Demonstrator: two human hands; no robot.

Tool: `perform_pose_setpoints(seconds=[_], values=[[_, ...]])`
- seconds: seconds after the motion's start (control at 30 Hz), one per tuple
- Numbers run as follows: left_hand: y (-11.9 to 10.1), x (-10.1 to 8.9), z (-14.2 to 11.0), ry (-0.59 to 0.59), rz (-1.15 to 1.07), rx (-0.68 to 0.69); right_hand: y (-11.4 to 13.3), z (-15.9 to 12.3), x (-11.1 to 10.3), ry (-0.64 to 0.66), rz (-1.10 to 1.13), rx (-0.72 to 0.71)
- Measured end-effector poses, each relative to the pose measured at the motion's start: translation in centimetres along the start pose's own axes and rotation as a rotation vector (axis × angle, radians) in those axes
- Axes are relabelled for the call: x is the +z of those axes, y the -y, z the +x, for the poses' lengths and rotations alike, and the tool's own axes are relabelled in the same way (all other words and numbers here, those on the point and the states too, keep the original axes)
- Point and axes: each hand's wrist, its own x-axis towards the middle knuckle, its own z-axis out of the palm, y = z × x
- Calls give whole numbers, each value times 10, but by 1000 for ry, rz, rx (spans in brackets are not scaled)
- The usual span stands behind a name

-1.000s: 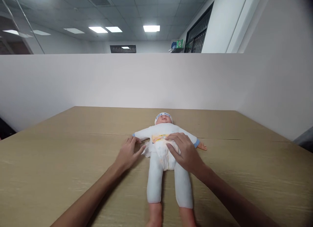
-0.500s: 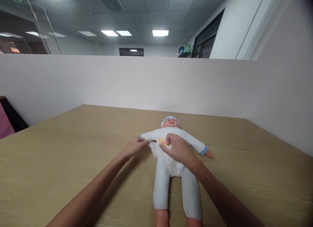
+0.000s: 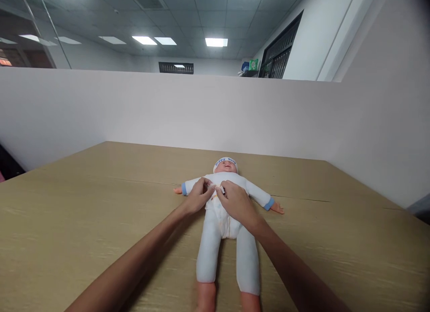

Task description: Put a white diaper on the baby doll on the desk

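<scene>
A baby doll (image 3: 226, 240) in a white suit and white cap lies on its back on the wooden table (image 3: 83, 213), head away from me, arms spread. It wears a white diaper (image 3: 224, 222) over the suit. My left hand (image 3: 198, 196) and my right hand (image 3: 235, 201) meet over the doll's waist, fingers curled and pinching the diaper's upper edge. The fingertips touch each other at the middle of the belly. The doll's bare feet reach the bottom of the view.
White partition walls (image 3: 201, 110) stand along the table's far side and right side. A dark object (image 3: 8, 164) shows at the left edge beyond the table. A dark window frame (image 3: 278, 49) and ceiling lights lie behind the partition.
My left hand moved right from the doll's side onto its waist. My right hand slid up from the diaper front to the waistband. The diaper's loose left flap is no longer sticking out.
</scene>
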Motion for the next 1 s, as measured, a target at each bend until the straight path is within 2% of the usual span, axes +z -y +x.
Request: perform_pose_setpoints(seconds=[0.1,0.2,0.3,0.37,0.43,0.5,0.57,0.63,0.67,0.8,0.9,1.0], values=[[9,2,-2,7,74,32,-3,0,1,-70,29,5],[6,4,-4,-90,172,53,-4,-1,-3,-161,68,8],[-14,6,-17,-250,276,72,4,-14,-13,-240,93,4],[-37,8,-37,-297,333,120,14,-36,-22,-261,134,-26],[-60,10,-65,-234,384,194,24,-67,-31,-220,243,-75],[-76,13,-95,-34,447,242,29,-102,-39,-76,392,-83],[-81,15,-119,211,522,262,25,-130,-43,128,478,-30],[-77,16,-131,348,564,240,14,-146,-44,242,474,35],[-73,16,-133,356,563,212,7,-149,-43,246,452,62],[-58,14,-124,262,435,72,-10,-138,-36,177,362,131],[-54,17,-114,227,354,-35,-10,-128,-29,169,233,112],[-53,23,-110,188,378,-79,-6,-128,-21,130,115,76]])
